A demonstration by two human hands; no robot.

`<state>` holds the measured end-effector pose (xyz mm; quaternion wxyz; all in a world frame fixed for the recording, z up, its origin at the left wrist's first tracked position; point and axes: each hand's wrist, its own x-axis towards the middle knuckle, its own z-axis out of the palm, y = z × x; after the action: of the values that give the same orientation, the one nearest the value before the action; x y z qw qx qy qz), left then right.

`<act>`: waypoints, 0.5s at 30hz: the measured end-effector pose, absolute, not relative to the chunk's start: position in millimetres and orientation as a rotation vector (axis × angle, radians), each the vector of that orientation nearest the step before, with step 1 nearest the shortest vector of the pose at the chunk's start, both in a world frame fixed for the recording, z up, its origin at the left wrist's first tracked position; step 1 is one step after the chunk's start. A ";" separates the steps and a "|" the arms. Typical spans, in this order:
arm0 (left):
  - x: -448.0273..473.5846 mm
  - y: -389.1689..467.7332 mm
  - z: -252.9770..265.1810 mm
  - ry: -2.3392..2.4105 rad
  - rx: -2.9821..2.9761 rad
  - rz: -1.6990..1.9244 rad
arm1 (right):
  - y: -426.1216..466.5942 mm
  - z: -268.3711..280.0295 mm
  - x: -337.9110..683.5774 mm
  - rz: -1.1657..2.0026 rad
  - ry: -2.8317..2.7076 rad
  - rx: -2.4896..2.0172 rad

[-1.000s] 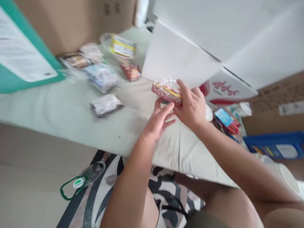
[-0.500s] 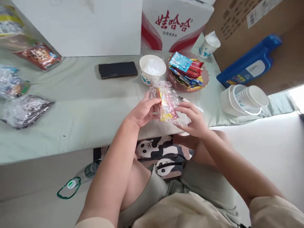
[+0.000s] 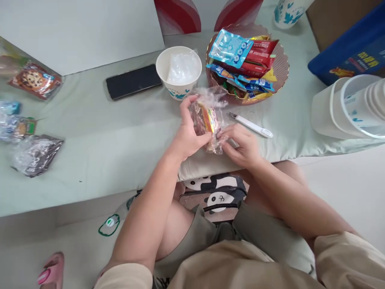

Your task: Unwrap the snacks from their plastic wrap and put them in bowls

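Between my hands, above the table's front edge, is a clear plastic bag [image 3: 209, 116] with small red and yellow snack packets inside. My left hand [image 3: 192, 134] is closed round the bag's left side, thumb across its front. With bent fingers my right hand [image 3: 240, 144] pinches the bag's lower right edge. Just behind the bag stands a patterned paper cup [image 3: 179, 86] with clear plastic in it. A white utility knife [image 3: 252, 124] lies right of the bag. Behind it, a pinkish scalloped bowl [image 3: 281, 66] holds several snack packets.
A black phone [image 3: 134, 81] lies left of the cup. Further left are a cookie bag [image 3: 37, 80] and a crumpled dark wrapper [image 3: 37, 154]. White tubs [image 3: 326, 106] with stacked cups and a blue bottle [image 3: 355, 52] stand at the right. A white box [image 3: 81, 32] blocks the back.
My right hand has closed from spread fingers onto the bag's lower edge. The bag has turned in my left hand. The view has moved nearer the table, and the knife shows more fully.
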<state>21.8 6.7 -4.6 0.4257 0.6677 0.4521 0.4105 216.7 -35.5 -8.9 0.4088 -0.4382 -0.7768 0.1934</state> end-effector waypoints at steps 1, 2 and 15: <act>21.1 7.6 -7.7 1.136 1.710 1.035 | -34.7 -7.8 214.8 0.521 -1.949 -1.130; 20.7 8.0 -10.0 1.127 1.717 1.028 | -34.5 -6.6 213.2 0.553 -1.936 -1.166; 10.4 30.9 -10.3 1.152 1.573 1.048 | -44.1 0.1 216.4 0.942 -1.955 -1.127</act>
<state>10.4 30.9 -10.3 0.4476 0.6356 0.4654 0.4233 216.4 -44.1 0.1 0.3410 -0.4332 -0.7516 0.3622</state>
